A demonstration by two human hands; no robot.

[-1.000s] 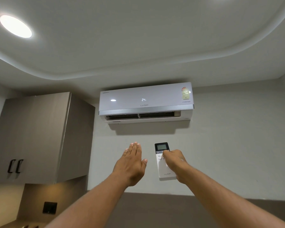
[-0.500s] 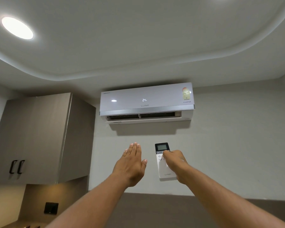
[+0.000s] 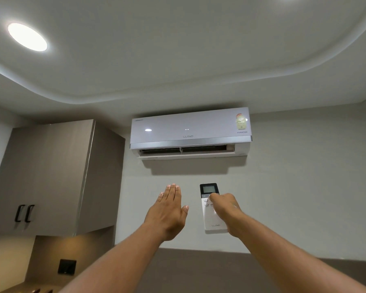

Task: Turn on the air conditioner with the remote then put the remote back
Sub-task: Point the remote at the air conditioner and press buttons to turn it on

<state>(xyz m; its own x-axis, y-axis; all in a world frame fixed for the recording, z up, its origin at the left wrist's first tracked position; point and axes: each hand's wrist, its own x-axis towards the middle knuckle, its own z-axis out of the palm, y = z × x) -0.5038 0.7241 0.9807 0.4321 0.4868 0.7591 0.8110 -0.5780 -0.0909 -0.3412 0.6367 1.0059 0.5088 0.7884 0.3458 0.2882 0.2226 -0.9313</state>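
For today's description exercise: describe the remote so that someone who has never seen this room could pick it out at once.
Find the air conditioner high on the wall. Straight below it, two hands reach up; the remote is the slim white bar in the right hand. Its dark top with a small grey screen sets it apart, and the left hand beside it is flat and empty.

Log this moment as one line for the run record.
right hand: holds remote, thumb on buttons | left hand: open, empty | air conditioner: flap open | remote not returned

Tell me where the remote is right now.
The remote is in the right hand, raised below the air conditioner, right of the open left hand.
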